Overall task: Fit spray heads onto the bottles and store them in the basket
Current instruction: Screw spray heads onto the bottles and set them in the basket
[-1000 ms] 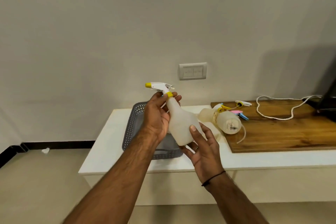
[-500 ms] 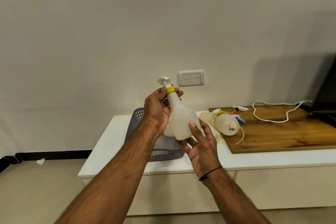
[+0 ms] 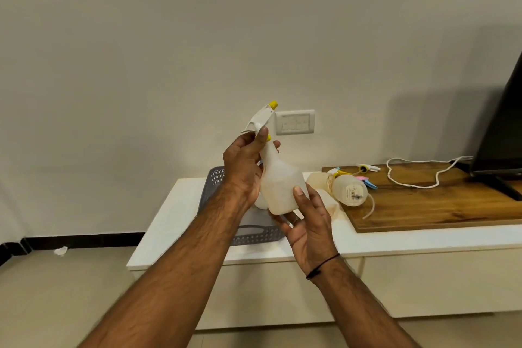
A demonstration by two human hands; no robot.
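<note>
I hold a translucent white spray bottle (image 3: 279, 181) upright in front of me, above the cabinet. My left hand (image 3: 244, 167) grips its neck at the yellow collar, just under the white spray head (image 3: 261, 118) with its yellow nozzle tip. My right hand (image 3: 306, 220) cups the bottle's base from below and the side. The grey perforated basket (image 3: 210, 192) stands on the white cabinet behind my hands, mostly hidden by them. More bottles (image 3: 348, 191) lie on their sides to the right, with a loose spray head (image 3: 367, 168) on the wooden board.
The white cabinet (image 3: 395, 243) carries a wooden board (image 3: 437, 200) with a white cord (image 3: 418, 178) and pink and blue bits. A dark screen (image 3: 502, 133) stands at the far right. A wall switch plate (image 3: 295, 122) is behind the bottle. Tiled floor lies to the left.
The spray head has turned on the bottle: its nozzle pointed left, then away, and now points up and right. The bottle sits slightly higher in both hands.
</note>
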